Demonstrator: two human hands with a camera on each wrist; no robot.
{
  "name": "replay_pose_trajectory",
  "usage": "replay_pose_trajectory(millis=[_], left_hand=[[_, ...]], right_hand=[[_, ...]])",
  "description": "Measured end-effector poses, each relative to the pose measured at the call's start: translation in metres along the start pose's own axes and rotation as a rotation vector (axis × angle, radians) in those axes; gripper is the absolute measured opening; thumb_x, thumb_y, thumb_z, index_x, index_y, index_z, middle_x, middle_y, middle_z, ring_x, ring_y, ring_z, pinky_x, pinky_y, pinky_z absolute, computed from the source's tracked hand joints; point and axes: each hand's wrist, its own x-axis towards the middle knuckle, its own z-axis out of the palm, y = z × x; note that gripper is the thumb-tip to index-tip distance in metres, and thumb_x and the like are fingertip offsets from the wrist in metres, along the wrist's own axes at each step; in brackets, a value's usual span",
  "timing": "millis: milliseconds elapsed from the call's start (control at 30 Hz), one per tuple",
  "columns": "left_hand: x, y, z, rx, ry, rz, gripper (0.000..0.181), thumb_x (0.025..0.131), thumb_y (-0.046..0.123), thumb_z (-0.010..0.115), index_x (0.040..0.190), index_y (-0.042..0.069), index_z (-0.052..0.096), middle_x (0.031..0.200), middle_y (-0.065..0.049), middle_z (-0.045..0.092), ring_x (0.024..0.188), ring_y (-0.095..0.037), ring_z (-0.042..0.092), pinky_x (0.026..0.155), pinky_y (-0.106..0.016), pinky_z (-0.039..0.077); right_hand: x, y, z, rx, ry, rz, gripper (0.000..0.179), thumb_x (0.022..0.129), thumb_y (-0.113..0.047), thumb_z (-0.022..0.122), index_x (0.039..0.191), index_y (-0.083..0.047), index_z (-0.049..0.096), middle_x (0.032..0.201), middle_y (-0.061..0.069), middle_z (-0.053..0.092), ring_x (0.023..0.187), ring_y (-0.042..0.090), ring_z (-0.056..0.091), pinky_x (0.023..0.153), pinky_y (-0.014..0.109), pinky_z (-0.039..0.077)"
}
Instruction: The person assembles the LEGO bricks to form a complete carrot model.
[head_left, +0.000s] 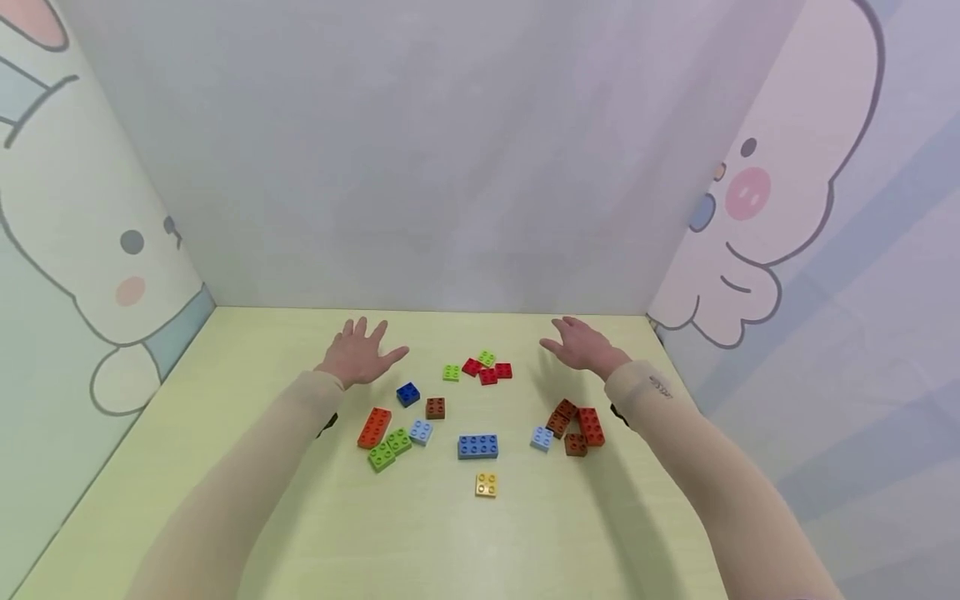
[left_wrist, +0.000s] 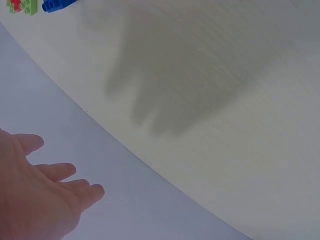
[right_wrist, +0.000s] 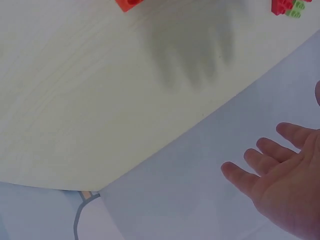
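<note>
Left fingers and right fingers spread, released; dark-blue brick shows four round studs.

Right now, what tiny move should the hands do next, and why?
Perhaps lower the left hand toward the dark blue block: the hand looks empty, its fingers are spread, and that block lies nearby, touching no other block.

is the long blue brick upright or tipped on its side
Upright: in the head view, the long blue brick sits on the table with its studs facing up.
</note>
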Motion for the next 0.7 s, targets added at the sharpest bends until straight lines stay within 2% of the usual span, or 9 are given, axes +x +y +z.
replay_pose_trajectory(millis=[267, 533, 700], left_hand=[[-0.005, 0.017, 0.008, 0.02, -0.034, 0.036, 0.087, 0.091, 0.069, 0.034, 0.151, 0.006, 0.025, 0.15, -0.031, 0.019, 0.134, -0.052, 0.013, 0.106, -0.059, 0.015], [-0.014, 0.043, 0.015, 0.022, -0.014, 0.105, 0.087, 0.089, 0.067, 0.043, 0.15, 0.007, 0.027, 0.15, -0.025, 0.023, 0.136, -0.047, 0.017, 0.107, -0.056, 0.017], [-0.026, 0.059, 0.022, -0.002, 0.015, 0.161, 0.084, 0.087, 0.061, 0.054, 0.149, 0.009, 0.031, 0.149, -0.021, 0.029, 0.136, -0.04, 0.023, 0.107, -0.051, 0.021]], right_hand=[[-0.003, -0.02, 0.018, -0.023, 0.006, -0.052, 0.069, 0.098, -0.047, 0.047, 0.149, -0.005, 0.028, 0.15, 0.021, 0.028, 0.136, 0.037, 0.026, 0.106, 0.051, 0.025], [-0.014, -0.042, 0.033, -0.049, 0.006, -0.136, 0.071, 0.093, -0.04, 0.06, 0.148, -0.005, 0.031, 0.147, 0.02, 0.033, 0.132, 0.037, 0.033, 0.104, 0.05, 0.03], [-0.024, -0.055, 0.044, -0.037, -0.007, -0.166, 0.071, 0.09, -0.038, 0.065, 0.148, -0.01, 0.033, 0.146, 0.015, 0.036, 0.13, 0.033, 0.037, 0.102, 0.048, 0.033]])
